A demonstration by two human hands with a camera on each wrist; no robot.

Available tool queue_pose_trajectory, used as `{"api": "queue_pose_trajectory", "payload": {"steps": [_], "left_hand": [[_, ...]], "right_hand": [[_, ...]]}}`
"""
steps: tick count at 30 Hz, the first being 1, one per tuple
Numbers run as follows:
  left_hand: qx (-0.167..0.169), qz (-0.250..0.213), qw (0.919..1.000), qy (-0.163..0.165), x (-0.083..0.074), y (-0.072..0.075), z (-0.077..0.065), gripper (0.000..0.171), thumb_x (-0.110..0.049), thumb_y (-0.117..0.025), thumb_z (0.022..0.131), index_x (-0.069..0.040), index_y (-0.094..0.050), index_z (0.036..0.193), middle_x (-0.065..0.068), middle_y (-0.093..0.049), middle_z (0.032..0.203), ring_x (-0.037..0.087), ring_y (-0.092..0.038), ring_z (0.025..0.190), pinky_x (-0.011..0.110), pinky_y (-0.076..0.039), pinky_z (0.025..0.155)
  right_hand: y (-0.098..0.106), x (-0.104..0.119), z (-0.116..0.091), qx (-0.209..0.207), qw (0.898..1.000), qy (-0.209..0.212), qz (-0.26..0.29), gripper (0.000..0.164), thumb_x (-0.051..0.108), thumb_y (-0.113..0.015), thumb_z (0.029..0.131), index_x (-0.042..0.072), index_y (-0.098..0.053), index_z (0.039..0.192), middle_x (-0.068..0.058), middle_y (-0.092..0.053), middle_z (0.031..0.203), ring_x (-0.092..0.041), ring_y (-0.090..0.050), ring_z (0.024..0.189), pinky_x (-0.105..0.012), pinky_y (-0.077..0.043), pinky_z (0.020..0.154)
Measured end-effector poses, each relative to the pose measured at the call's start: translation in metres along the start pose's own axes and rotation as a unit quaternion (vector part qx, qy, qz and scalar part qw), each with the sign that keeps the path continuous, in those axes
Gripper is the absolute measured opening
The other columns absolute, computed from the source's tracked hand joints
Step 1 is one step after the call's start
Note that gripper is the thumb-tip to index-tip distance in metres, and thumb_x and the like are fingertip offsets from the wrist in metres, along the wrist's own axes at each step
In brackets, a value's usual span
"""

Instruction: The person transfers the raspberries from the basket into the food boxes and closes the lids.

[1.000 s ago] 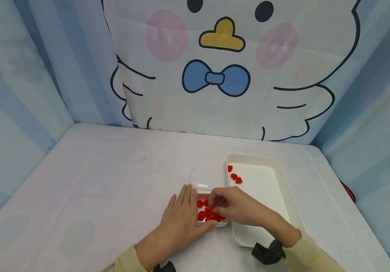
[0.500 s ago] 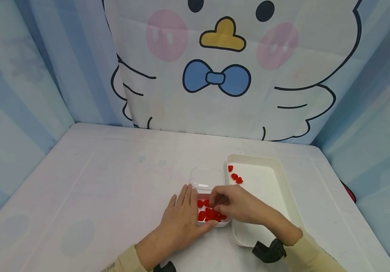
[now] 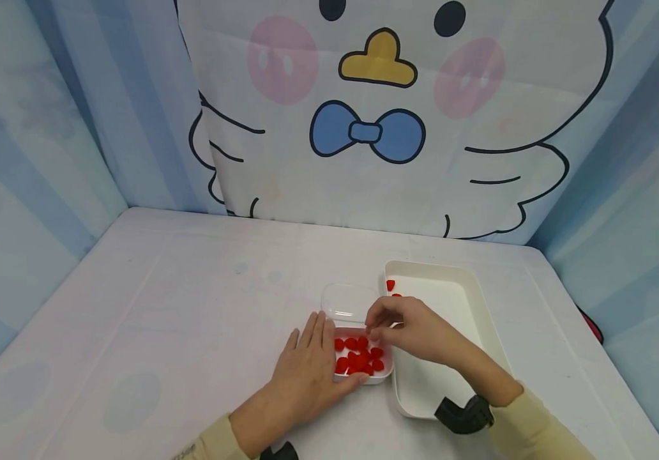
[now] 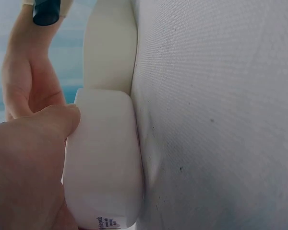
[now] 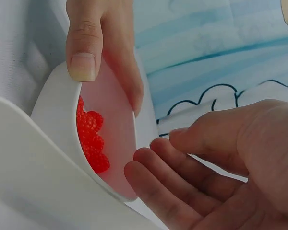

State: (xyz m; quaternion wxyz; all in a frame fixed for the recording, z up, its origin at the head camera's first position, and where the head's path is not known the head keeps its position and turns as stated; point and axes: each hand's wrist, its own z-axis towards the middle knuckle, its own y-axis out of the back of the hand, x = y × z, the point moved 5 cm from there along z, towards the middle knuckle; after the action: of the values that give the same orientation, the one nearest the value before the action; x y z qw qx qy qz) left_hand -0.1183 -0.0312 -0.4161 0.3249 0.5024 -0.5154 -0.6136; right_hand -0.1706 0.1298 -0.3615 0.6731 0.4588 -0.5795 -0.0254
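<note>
A small white box holds several red raspberries; the right wrist view shows their bumpy surface. My left hand lies along the box's left side with straight fingers, its thumb against the front rim. In the left wrist view that thumb presses at the top edge of the box's white wall. Over the box's back right corner is my right hand, fingers loosely bent. Nothing shows between its thumb and fingers in the right wrist view.
A clear lid stands out behind the box. Right beside the box is a larger white tray, with red raspberries near its back left corner, partly hidden by my right hand. Patterned curtains enclose the table.
My right hand has lifted away from the raspberries in the box, moving back and to the right, and its fingers have loosened. My left hand has stayed in place.
</note>
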Motion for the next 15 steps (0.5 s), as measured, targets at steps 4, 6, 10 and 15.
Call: {"api": "queue_pose_trajectory", "payload": {"steps": [4,6,10,15], "left_hand": [[0.002,-0.001,1.0000,0.001,0.000,0.000,0.000,0.103,-0.071,-0.059,0.082,-0.001,-0.030,0.152,0.018,-0.036,0.158,0.036,-0.033,0.147,0.057,-0.039,0.112],[0.002,-0.004,1.0000,0.002,0.000,0.000,0.000,0.103,-0.071,-0.061,0.081,-0.001,-0.031,0.152,0.018,-0.037,0.157,0.036,-0.033,0.147,0.058,-0.039,0.111],[0.001,-0.012,0.9999,0.004,0.000,0.000,0.000,0.104,-0.069,-0.063,0.080,-0.001,-0.031,0.152,0.018,-0.037,0.157,0.036,-0.033,0.146,0.058,-0.039,0.111],[-0.001,-0.014,0.9999,0.005,0.000,0.000,0.000,0.104,-0.069,-0.063,0.080,-0.001,-0.031,0.151,0.018,-0.037,0.157,0.036,-0.034,0.146,0.058,-0.039,0.111]], "right_hand": [[0.006,-0.005,0.000,-0.013,0.999,-0.012,0.031,0.011,0.004,-0.063,0.092,0.007,-0.065,0.103,-0.010,-0.069,0.098,-0.019,-0.068,0.086,-0.024,-0.059,0.075],[0.009,-0.008,0.000,-0.021,0.999,-0.020,0.038,0.012,0.007,-0.063,0.093,0.006,-0.065,0.104,-0.013,-0.069,0.100,-0.019,-0.068,0.084,-0.025,-0.060,0.075],[0.016,-0.013,0.000,-0.038,0.998,-0.037,0.043,0.016,0.011,-0.064,0.094,0.005,-0.064,0.108,-0.014,-0.069,0.102,-0.017,-0.070,0.082,-0.026,-0.060,0.077],[0.025,-0.020,0.000,-0.065,0.995,-0.055,0.043,0.019,0.012,-0.064,0.095,0.002,-0.063,0.112,-0.016,-0.069,0.103,-0.018,-0.070,0.084,-0.027,-0.060,0.076]]}}
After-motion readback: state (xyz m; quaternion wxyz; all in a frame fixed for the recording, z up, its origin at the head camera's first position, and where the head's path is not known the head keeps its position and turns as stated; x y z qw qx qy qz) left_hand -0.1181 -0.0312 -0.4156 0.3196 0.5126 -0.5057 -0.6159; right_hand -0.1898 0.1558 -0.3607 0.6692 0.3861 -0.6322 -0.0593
